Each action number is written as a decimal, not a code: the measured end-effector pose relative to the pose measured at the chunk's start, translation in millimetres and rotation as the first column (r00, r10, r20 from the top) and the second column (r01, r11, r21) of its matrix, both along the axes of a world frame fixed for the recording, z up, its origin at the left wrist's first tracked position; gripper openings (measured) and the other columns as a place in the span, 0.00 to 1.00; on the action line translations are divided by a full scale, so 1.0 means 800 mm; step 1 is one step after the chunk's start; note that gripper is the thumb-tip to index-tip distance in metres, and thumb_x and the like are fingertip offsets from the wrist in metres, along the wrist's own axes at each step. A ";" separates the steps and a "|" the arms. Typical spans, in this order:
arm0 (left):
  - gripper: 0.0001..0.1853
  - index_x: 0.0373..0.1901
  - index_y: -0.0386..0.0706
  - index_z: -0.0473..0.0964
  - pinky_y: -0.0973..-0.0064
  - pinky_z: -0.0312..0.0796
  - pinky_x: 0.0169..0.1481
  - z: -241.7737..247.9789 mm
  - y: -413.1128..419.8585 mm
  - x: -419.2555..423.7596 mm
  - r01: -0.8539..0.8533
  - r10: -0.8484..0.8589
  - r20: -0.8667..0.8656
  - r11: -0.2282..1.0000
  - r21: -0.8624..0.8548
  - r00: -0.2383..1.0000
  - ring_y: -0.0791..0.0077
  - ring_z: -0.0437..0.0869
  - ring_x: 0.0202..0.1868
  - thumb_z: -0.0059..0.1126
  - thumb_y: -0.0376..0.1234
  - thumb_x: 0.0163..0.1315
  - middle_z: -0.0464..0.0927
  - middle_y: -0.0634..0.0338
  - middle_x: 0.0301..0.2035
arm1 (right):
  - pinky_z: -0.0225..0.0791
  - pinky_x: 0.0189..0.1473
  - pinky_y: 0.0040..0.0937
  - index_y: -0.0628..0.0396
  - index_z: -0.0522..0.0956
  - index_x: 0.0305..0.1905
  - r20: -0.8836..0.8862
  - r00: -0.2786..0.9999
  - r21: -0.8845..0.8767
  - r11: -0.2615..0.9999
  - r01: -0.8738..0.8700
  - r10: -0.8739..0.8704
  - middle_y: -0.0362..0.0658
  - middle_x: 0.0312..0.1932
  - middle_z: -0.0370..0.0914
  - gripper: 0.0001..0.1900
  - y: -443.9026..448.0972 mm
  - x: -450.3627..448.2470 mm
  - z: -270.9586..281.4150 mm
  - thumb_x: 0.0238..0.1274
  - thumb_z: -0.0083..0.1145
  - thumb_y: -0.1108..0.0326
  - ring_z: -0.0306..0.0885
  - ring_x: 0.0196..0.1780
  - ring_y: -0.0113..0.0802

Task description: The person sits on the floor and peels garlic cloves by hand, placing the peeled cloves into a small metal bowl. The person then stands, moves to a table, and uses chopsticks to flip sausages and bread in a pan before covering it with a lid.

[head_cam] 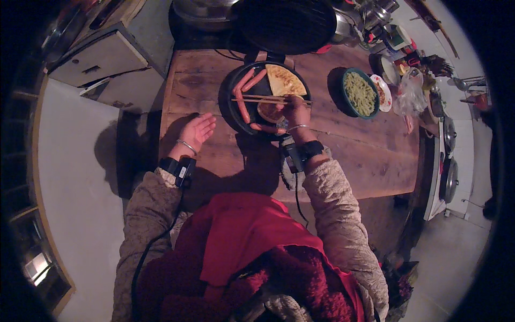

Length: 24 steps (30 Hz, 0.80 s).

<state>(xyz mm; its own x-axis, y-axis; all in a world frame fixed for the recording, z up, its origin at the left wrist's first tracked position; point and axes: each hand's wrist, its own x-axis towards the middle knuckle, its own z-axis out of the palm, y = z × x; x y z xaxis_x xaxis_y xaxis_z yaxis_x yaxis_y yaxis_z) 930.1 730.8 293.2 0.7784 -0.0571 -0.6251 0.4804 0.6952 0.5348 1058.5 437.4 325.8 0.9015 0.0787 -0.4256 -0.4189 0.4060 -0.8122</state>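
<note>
My right hand (pixel 297 112) grips a pair of wooden chopsticks (pixel 257 99) held level above a round black pan (pixel 235 116). Around the pan's left and near sides lie several sausages (pixel 242 108). A folded, browned flatbread (pixel 285 80) rests at the pan's far right. Partly covered by the chopsticks and my fingers, a small bowl of reddish sauce (pixel 267 112) sits near the middle. My left hand (pixel 200 131) hovers to the left of the pan, palm up, fingers apart and holding nothing.
A green bowl of pale green cut food (pixel 361 93) stands on the wooden table (pixel 354 157), beside a patterned plate (pixel 384 94). Clear plastic bags (pixel 411 93) and jars crowd the right edge. A large dark pan (pixel 285 26) is behind. A cloth (pixel 289 173) lies under my right wrist.
</note>
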 end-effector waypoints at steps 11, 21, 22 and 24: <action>0.19 0.51 0.42 0.71 0.76 0.68 0.49 0.004 -0.017 0.012 0.027 -0.027 -0.027 1.000 -0.008 0.999 0.73 0.77 0.43 0.52 0.39 0.59 0.77 0.59 0.45 | 0.74 0.31 0.29 0.62 0.73 0.40 0.043 0.995 -0.024 0.996 0.091 -0.089 0.47 0.32 0.76 0.15 -0.032 -0.073 -0.001 0.61 0.51 0.59 0.78 0.27 0.35; 0.19 0.50 0.42 0.71 0.75 0.68 0.50 0.005 -0.030 0.022 0.069 -0.069 -0.021 0.998 0.010 0.997 0.73 0.77 0.45 0.49 0.39 0.60 0.77 0.59 0.45 | 0.72 0.33 0.26 0.62 0.77 0.40 0.327 0.942 -0.285 0.958 0.016 0.081 0.44 0.30 0.78 0.13 -0.056 -0.085 0.067 0.63 0.50 0.63 0.77 0.28 0.31; 0.19 0.50 0.42 0.71 0.75 0.68 0.50 0.006 -0.031 0.022 0.071 -0.071 -0.022 0.997 0.009 0.997 0.73 0.77 0.45 0.49 0.39 0.60 0.77 0.59 0.45 | 0.72 0.32 0.25 0.63 0.76 0.40 0.332 0.938 -0.287 0.958 0.002 0.097 0.44 0.30 0.78 0.12 -0.050 -0.086 0.069 0.63 0.50 0.63 0.77 0.28 0.31; 0.19 0.51 0.41 0.71 0.75 0.68 0.50 0.008 -0.032 0.023 0.069 -0.068 -0.022 0.998 0.008 0.997 0.72 0.77 0.45 0.49 0.40 0.60 0.77 0.59 0.45 | 0.72 0.31 0.25 0.65 0.76 0.40 0.390 0.910 -0.259 0.965 -0.038 0.141 0.45 0.29 0.78 0.12 -0.034 -0.089 0.067 0.64 0.49 0.65 0.77 0.28 0.30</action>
